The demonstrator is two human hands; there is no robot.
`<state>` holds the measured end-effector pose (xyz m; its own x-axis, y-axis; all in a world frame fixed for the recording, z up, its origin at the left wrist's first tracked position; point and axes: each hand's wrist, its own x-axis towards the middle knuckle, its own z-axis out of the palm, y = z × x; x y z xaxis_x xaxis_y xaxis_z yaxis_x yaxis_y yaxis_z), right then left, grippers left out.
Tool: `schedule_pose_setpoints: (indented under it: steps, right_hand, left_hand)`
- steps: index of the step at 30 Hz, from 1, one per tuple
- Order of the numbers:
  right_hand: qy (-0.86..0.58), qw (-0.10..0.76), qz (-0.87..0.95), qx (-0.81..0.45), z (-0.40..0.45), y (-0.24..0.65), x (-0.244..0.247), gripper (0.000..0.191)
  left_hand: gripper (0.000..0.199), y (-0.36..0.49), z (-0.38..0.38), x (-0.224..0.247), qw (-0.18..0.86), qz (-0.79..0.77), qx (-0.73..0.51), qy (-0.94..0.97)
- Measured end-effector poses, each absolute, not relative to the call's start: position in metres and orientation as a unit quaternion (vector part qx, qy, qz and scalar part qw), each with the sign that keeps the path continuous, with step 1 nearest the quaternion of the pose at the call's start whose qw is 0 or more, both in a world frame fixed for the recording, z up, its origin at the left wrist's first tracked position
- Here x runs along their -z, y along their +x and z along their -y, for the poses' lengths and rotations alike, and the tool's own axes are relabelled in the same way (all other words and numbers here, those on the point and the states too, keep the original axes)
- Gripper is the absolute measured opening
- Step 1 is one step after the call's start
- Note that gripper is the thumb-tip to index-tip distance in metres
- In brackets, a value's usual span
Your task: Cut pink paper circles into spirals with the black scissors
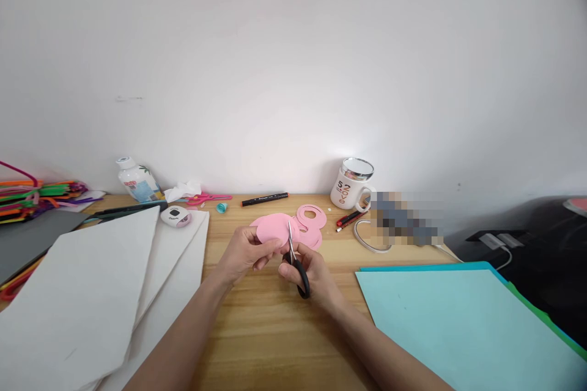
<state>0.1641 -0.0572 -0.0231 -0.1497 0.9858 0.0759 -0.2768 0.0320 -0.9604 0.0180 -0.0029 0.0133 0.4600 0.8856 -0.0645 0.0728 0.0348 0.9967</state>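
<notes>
My left hand (251,249) pinches a round piece of pink paper (273,230) by its lower edge, above the wooden desk. In my right hand (312,272) is a pair of black-handled scissors (301,276), its metal blades pointing up and away at the right edge of the pink paper. Whether the blades bite into the paper I cannot tell. Just behind the hands lie pink paper scraps (312,217) with round cut-outs, partly hidden by the held piece and my right hand.
White sheets (92,281) cover the left side; pale blue sheets (440,305) lie front right. At the back are a white bottle (137,180), pink scissors (208,197), a black marker (265,199) and a white mug (351,186). A correction-tape dispenser (177,217) rests on the white sheets.
</notes>
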Motion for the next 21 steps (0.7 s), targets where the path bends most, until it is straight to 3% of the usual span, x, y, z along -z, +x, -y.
schedule_pose_setpoints:
  steps: [21]
  right_hand:
    - [-0.387, 0.543, 0.462, -0.584, 0.058, 0.163, 0.019, 0.044]
  left_hand:
    - [0.028, 0.018, 0.004, -0.023, 0.599, -0.397, -0.368, 0.59]
